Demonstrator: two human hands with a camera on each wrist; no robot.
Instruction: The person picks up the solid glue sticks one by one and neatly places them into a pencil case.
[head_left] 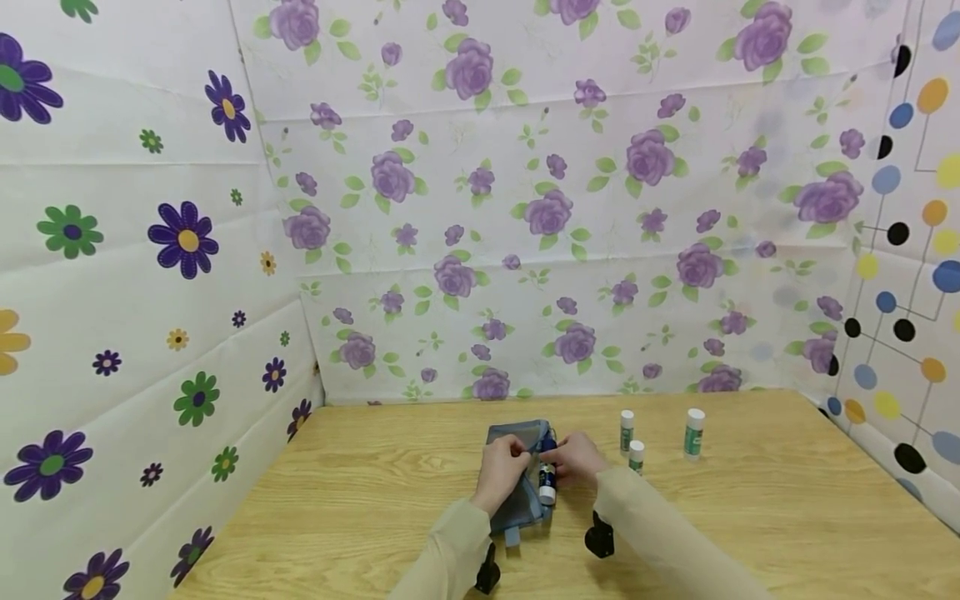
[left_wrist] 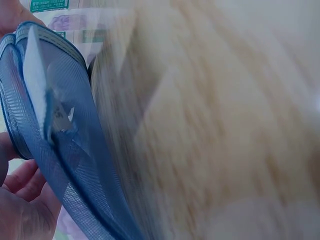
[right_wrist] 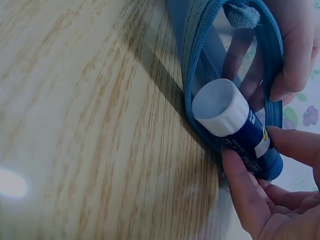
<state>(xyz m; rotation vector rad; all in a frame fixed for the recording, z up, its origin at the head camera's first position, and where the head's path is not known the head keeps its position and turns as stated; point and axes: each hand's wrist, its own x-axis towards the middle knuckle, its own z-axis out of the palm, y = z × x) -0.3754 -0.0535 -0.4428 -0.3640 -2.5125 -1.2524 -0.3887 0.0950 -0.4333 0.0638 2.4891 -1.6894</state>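
Note:
A blue mesh zip pouch [head_left: 517, 510] lies on the table in the head view with its mouth open to the right. My left hand [head_left: 501, 471] grips the pouch's edge; its fingers show through the mesh [right_wrist: 240, 55] in the right wrist view. Between the thumb and fingers of my right hand [right_wrist: 280, 200] is a dark blue glue stick [right_wrist: 252, 145] with a white cap. That glue stick lies tilted at the pouch's mouth, cap end inside the zipped rim. In the left wrist view, the pouch [left_wrist: 85, 150] hides part of the left hand [left_wrist: 27, 210].
Several white-and-green glue sticks stand upright to the right: a small one [head_left: 626, 431], another [head_left: 636, 457] partly behind the right sleeve, and a larger one [head_left: 693, 433]. Flowered sheets [head_left: 465, 208] border the wooden table [head_left: 360, 475] at the back and sides.

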